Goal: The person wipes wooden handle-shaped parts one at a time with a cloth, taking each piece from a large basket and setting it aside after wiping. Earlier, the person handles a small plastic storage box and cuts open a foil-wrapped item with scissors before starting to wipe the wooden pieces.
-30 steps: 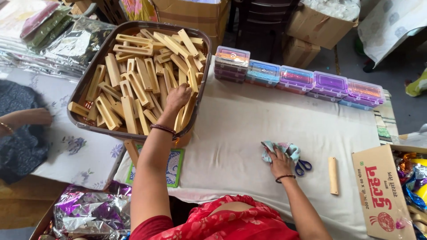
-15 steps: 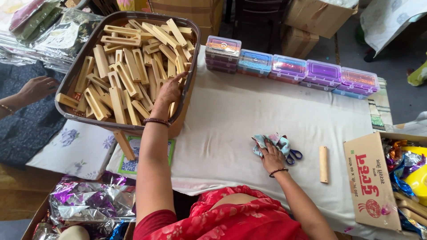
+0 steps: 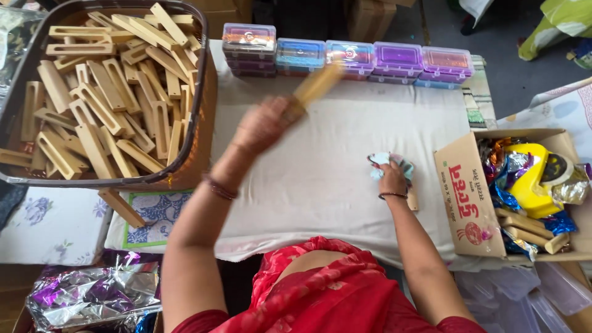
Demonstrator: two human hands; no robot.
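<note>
Wooden stick [image 3: 319, 83], blurred, gripped in the closed left hand [image 3: 266, 123] above the white table [image 3: 320, 185], its long axis slanting up-right toward the boxes [image 3: 348, 55], while the right hand [image 3: 393, 179] presses a wrapper [image 3: 385, 161] nearby.

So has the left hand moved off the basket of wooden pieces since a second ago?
Yes. The left hand has left the basket and swung right, over the white cloth, holding a wooden piece that is blurred.
</note>
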